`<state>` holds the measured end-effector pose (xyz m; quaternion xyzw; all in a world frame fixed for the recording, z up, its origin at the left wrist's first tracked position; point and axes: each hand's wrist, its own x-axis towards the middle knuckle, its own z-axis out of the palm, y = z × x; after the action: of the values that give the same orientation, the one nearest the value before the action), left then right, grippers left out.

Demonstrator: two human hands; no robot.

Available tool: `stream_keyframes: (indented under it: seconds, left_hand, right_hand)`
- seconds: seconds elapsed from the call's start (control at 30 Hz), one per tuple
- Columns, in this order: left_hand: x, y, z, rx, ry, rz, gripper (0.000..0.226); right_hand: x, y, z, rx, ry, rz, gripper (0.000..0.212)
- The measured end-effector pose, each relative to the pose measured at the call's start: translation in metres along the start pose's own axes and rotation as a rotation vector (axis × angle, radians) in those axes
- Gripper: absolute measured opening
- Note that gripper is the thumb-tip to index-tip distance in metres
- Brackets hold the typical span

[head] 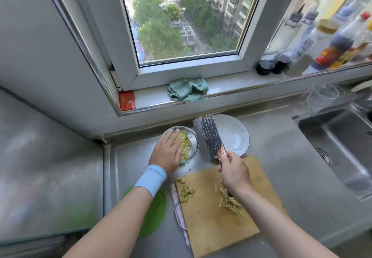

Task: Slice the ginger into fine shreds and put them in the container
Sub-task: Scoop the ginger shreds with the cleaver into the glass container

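Note:
A small glass bowl (pixel 193 136) on the steel counter holds pale yellow ginger shreds (pixel 186 143). My left hand (pixel 167 153) lies flat over the bowl's near left side, fingers straight, touching the shreds. My right hand (pixel 234 174) grips the handle of a dark patterned cleaver (pixel 209 136), whose blade is raised and points toward the window beside the bowl. On the wooden cutting board (pixel 211 223) lie a loose pile of ginger shreds (pixel 230 202) by my right wrist and some ginger pieces (pixel 186 192) near the left edge.
A white plate (pixel 233 132) sits behind the cleaver. A sink (pixel 342 147) and a glass (pixel 320 98) are at the right. Sauce bottles (pixel 330 50) and a green cloth (pixel 188 89) stand on the windowsill. A green mat (pixel 155 211) lies under my left forearm.

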<state>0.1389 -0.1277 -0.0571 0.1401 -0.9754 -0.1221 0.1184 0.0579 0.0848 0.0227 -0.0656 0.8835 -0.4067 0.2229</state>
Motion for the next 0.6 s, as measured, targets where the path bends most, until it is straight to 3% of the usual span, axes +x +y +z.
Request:
stream_keyframes:
  seconds: [0.1, 0.23, 0.3, 0.4, 0.47, 0.53, 0.6]
  left_hand:
    - [-0.005, 0.018, -0.007, -0.128, 0.147, -0.057, 0.046]
    - [-0.04, 0.075, 0.004, -0.348, 0.241, 0.038, 0.036]
    - [-0.059, 0.109, 0.019, -0.372, 0.137, 0.112, 0.041]
    - [-0.072, 0.153, 0.038, -0.234, -0.28, 0.007, 0.1]
    - [-0.073, 0.172, 0.05, -0.1, -0.459, -0.064, 0.127]
    - [-0.073, 0.187, 0.056, -0.039, -0.504, -0.081, 0.128]
    - [-0.077, 0.194, 0.061, -0.083, -0.493, -0.105, 0.112]
  right_hand:
    - [-0.005, 0.02, -0.038, -0.019, 0.086, -0.012, 0.028]
    - [-0.026, 0.08, -0.092, -0.085, 0.141, 0.055, 0.021]
    - [-0.039, 0.112, -0.105, -0.112, 0.145, 0.111, 0.024]
    - [-0.055, 0.153, -0.117, -0.112, 0.143, 0.187, 0.03]
    - [-0.06, 0.173, -0.126, -0.096, 0.147, 0.203, 0.033]
    - [-0.059, 0.187, -0.137, -0.067, 0.156, 0.211, 0.036]
    - [-0.056, 0.2, -0.148, -0.072, 0.137, 0.2, 0.037]
